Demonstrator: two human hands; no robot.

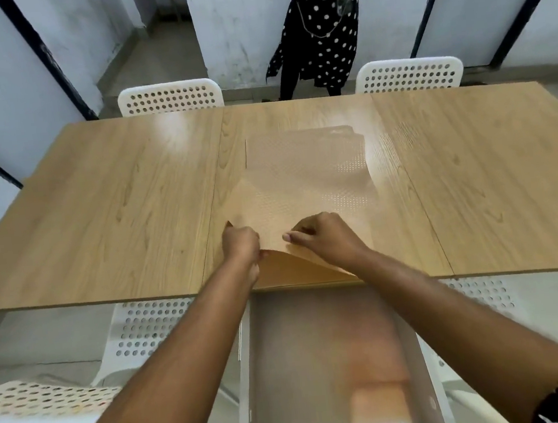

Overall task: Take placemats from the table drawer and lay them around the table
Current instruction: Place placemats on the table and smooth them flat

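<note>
A stack of tan, dotted placemats (305,177) lies on the middle of the wooden table (98,209), its near edge lifted and curled. My left hand (241,244) grips the near left corner of the top placemat. My right hand (325,237) pinches the lifted near edge a little to the right. Below the table's front edge the white drawer (320,358) stands pulled out between my forearms, and its bottom looks bare.
White perforated chairs stand at the far side (171,97) (409,73) and at the near side (145,332) (32,399). A person in a black polka-dot dress (320,31) stands beyond the table, in front of a white wall.
</note>
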